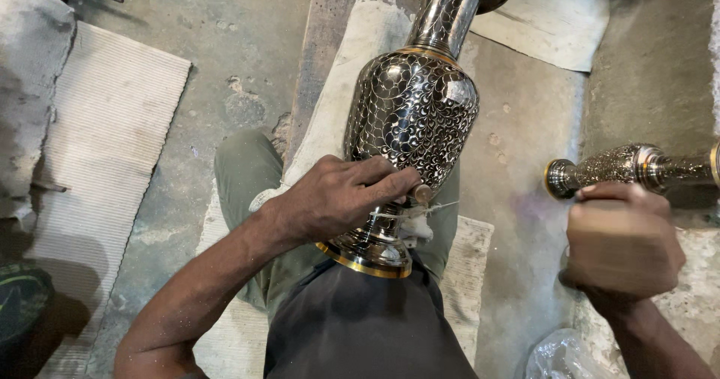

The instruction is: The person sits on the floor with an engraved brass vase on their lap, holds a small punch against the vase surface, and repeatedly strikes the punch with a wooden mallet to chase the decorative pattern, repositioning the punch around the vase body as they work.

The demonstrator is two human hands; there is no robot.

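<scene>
Shiny metal vase (412, 109) with tiny pattern lies across lap, gold-rimmed foot toward body. Left hand (341, 195) pinches small tool (422, 193) against vase's lower part. Right hand (621, 240) blurry, closed in fist, near second vase (630, 165) on floor.

Left hand (341, 195) curled, grip pinched; right hand (621, 238) fisted, raised, blurred.
</scene>
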